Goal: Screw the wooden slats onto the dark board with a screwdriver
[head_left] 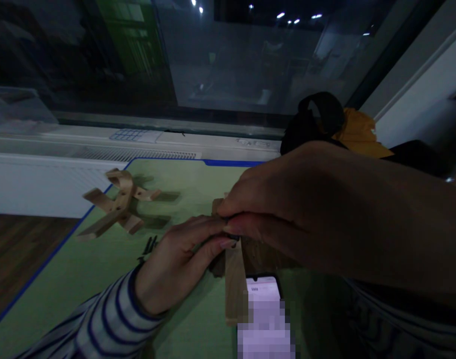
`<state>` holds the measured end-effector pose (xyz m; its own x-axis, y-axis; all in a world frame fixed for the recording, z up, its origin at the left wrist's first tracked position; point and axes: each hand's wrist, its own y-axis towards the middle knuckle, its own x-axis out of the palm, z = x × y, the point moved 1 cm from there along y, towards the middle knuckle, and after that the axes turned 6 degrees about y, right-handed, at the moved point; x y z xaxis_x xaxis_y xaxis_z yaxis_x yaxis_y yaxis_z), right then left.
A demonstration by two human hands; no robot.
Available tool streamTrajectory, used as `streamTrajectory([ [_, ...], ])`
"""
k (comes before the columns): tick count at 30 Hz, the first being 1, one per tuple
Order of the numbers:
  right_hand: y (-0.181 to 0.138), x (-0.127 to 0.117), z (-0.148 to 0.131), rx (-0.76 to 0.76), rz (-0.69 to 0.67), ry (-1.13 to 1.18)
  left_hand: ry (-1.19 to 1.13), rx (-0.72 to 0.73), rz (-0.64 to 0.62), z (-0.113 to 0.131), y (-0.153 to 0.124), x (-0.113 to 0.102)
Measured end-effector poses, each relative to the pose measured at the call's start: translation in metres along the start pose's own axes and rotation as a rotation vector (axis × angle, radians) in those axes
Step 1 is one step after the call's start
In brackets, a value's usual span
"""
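My left hand (179,264), in a striped sleeve, rests on the green mat (100,279) with its fingers closed around a wooden piece (235,284) that stands up from the mat. My right hand (287,209) comes in from the right, large and close to the camera. Its fingertips are pinched together at the top of the same wooden piece, on something small and dark that I cannot make out. A second wooden assembly of crossed slats (117,207) lies apart at the mat's far left. A few dark screws (150,245) lie between it and my left hand.
A lit phone (263,294) lies on the mat just right of the wooden piece. A black bag and a yellow cloth (347,129) sit at the back right. A white radiator (44,179) and a dark window run along the far side. Wood floor (14,254) shows at left.
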<state>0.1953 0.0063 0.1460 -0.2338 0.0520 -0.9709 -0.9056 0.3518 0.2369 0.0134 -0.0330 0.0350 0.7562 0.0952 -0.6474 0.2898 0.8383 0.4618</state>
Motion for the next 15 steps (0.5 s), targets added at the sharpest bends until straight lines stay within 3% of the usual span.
streamTrajectory([
  [3, 0.0004, 0.0016, -0.0007, -0.039, 0.028, -0.022, -0.006, 0.022, -0.023, -0.0005, -0.0002, 0.0],
  [9, 0.0067, -0.0016, -0.0031, 0.032, -0.064, 0.065, 0.015, -0.005, 0.169, 0.0008, -0.0042, -0.0002],
  [15, 0.0089, 0.0052, -0.0012, 0.018, -0.089, 0.111, 0.019, 0.018, 0.19, 0.0012, -0.0033, -0.0004],
])
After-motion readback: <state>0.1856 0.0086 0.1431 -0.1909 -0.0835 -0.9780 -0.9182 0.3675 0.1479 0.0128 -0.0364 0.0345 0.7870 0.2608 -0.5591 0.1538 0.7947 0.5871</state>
